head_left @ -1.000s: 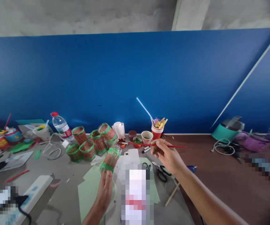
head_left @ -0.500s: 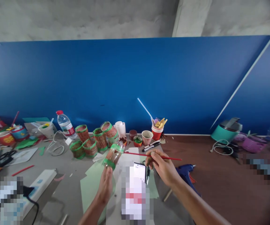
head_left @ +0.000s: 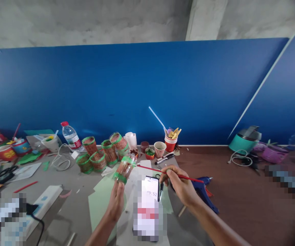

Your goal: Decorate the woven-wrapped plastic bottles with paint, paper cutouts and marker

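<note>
My left hand (head_left: 117, 196) grips the lower end of a see-through plastic bottle (head_left: 125, 167), tilted and painted brown with green bands. In my right hand (head_left: 177, 180) a thin red paintbrush (head_left: 149, 168) is pinched, its tip against or very close to the bottle's upper green band. Below the hands lies a phone (head_left: 151, 187) showing a clock, partly blurred out. Beyond the bottle stand a paper cup of green paint (head_left: 150, 153), a jar of dark red-brown paint (head_left: 144, 147) and a stained paper cup (head_left: 160, 149).
Several brown-and-green painted containers (head_left: 108, 151) cluster behind my left hand, near a water bottle (head_left: 71, 136). A blue glue gun (head_left: 205, 194) lies right of my right hand. Further out are a power strip (head_left: 44, 206), scissors (head_left: 2, 177) and a teal pot (head_left: 243, 141).
The brush's handle end has dipped, so the brush slopes more steeply. Its tip has shifted slightly right along the bottle. My left hand stays around the bottle.
</note>
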`<action>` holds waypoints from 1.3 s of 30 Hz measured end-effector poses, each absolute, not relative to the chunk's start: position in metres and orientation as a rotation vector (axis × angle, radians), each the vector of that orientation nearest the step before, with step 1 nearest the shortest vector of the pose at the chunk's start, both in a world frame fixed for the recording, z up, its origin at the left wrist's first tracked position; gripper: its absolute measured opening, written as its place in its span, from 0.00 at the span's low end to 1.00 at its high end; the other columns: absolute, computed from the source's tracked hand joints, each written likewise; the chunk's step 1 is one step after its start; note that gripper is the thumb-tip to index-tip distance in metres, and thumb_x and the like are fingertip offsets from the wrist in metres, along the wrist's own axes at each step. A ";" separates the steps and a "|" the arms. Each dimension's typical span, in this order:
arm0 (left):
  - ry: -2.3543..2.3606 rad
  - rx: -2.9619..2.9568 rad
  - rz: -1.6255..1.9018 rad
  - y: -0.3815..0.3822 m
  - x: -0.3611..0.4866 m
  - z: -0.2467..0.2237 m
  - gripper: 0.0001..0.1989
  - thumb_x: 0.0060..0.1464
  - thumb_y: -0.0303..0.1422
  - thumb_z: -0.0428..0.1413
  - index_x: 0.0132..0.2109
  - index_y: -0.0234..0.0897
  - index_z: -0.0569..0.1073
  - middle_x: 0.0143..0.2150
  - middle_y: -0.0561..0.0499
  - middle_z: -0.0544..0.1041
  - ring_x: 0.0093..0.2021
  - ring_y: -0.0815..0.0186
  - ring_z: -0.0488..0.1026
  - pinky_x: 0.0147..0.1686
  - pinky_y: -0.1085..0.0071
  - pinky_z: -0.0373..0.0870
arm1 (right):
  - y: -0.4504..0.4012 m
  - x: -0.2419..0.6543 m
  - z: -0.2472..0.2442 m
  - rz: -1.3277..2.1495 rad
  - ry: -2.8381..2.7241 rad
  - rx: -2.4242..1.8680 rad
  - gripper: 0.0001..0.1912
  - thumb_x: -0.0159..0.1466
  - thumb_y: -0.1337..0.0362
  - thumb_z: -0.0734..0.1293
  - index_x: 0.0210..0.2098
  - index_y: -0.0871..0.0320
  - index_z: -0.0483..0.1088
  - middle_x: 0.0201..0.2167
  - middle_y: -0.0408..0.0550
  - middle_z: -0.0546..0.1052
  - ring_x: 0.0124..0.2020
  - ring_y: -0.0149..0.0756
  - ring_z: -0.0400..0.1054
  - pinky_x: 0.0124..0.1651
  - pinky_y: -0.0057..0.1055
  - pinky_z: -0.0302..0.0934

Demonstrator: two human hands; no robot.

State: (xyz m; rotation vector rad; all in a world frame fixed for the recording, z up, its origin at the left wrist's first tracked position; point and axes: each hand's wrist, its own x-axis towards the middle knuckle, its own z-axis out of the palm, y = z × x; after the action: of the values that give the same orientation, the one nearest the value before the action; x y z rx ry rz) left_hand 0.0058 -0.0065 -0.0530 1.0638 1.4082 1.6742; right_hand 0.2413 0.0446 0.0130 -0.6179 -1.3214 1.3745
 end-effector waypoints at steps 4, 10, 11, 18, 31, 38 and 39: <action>1.509 1.139 1.613 -0.008 0.009 -0.046 0.35 0.48 0.60 0.52 0.52 0.36 0.73 0.57 0.40 0.72 0.65 0.48 0.58 0.64 0.56 0.52 | 0.041 0.245 0.015 1.414 -1.431 -0.591 0.12 0.65 0.56 0.63 0.33 0.58 0.71 0.22 0.48 0.78 0.22 0.33 0.67 0.27 0.30 0.60; 1.567 1.232 1.556 -0.009 0.010 -0.045 0.37 0.49 0.61 0.49 0.54 0.37 0.73 0.60 0.40 0.70 0.67 0.46 0.54 0.66 0.53 0.45 | 0.041 0.249 0.018 1.341 -1.416 -0.634 0.12 0.64 0.56 0.64 0.33 0.57 0.72 0.24 0.49 0.79 0.24 0.33 0.67 0.28 0.31 0.61; 1.562 1.245 1.553 -0.009 0.010 -0.045 0.37 0.50 0.60 0.49 0.55 0.37 0.73 0.60 0.41 0.69 0.67 0.47 0.53 0.66 0.53 0.46 | 0.041 0.249 0.017 1.361 -1.432 -0.629 0.11 0.64 0.56 0.64 0.33 0.57 0.72 0.24 0.48 0.78 0.23 0.33 0.67 0.28 0.31 0.61; 1.499 1.361 1.554 -0.012 0.014 -0.036 0.35 0.54 0.58 0.47 0.58 0.37 0.69 0.60 0.42 0.70 0.67 0.51 0.56 0.66 0.58 0.49 | 0.040 0.253 0.013 1.351 -1.444 -0.629 0.11 0.65 0.56 0.63 0.33 0.57 0.72 0.23 0.48 0.78 0.23 0.33 0.66 0.28 0.30 0.60; 1.571 1.324 1.515 -0.009 0.012 -0.041 0.35 0.51 0.60 0.48 0.52 0.38 0.74 0.59 0.41 0.71 0.66 0.49 0.55 0.66 0.54 0.45 | 0.044 0.252 0.016 1.468 -1.434 -0.617 0.14 0.62 0.53 0.66 0.31 0.58 0.70 0.20 0.47 0.77 0.22 0.34 0.66 0.26 0.31 0.59; 1.579 1.338 1.503 -0.011 0.013 -0.046 0.34 0.50 0.61 0.48 0.49 0.39 0.76 0.57 0.42 0.73 0.66 0.49 0.55 0.67 0.54 0.40 | 0.046 0.251 0.014 1.427 -1.380 -0.609 0.13 0.62 0.53 0.66 0.33 0.57 0.72 0.22 0.47 0.77 0.23 0.35 0.67 0.27 0.32 0.59; 1.578 1.347 1.498 -0.011 0.013 -0.045 0.34 0.50 0.61 0.48 0.49 0.39 0.77 0.57 0.42 0.73 0.66 0.49 0.55 0.67 0.54 0.40 | 0.046 0.251 0.014 1.441 -1.401 -0.606 0.13 0.62 0.53 0.66 0.33 0.57 0.72 0.21 0.47 0.77 0.23 0.34 0.66 0.27 0.31 0.59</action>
State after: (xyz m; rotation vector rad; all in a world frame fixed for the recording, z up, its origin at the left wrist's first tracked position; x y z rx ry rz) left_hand 0.0134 -0.0111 -0.0450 1.3472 1.5780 1.4978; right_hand 0.2513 0.0461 0.0141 -0.6056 -1.4012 1.4406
